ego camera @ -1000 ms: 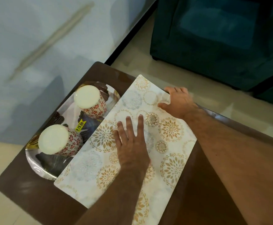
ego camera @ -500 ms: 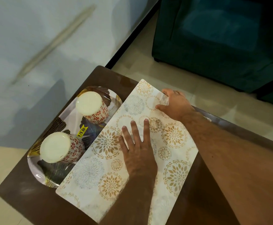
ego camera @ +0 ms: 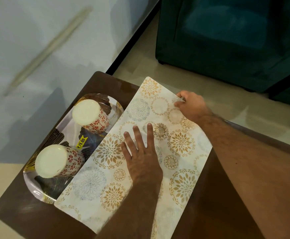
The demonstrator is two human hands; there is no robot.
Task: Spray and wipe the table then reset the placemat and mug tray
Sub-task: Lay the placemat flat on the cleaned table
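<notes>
The table (ego camera: pixel 106 81) is dark brown with a smooth, slightly shiny top and rounded corners. On it lies the placemat (ego camera: pixel 180 145), a long flat rectangle with a pale, marble-like surface printed with round flower patterns in gold and grey-blue; it lies slanted across the middle of the table, from the far edge toward the near edge. Its long left side covers a part of the tray (ego camera: pixel 66 125), an oval tray with a glossy silver-white surface and dark and gold leaf shapes, which sits along the left edge of the table. A small yellow price sticker (ego camera: pixel 81 143) is on the tray between the two mugs. Both mugs stand upside down on the tray, so their flat cream bottoms face up: the far mug (ego camera: pixel 90 115) has rows of red dashes on white, and the near mug (ego camera: pixel 54 161) has red flowers on white. The left hand (ego camera: pixel 140 156) lies flat on the middle of the placemat, palm down, with the fingers stretched out and a little apart, pressing and not grasping. The right hand (ego camera: pixel 191 105) is at the far right corner of the placemat, near the far edge of the table, and its thumb and fingers pinch the edge of the mat narrowly. Both forearms are bare. Behind the table stands a dark teal sofa (ego camera: pixel 230 37) on a pale floor (ego camera: pixel 140 66).
</notes>
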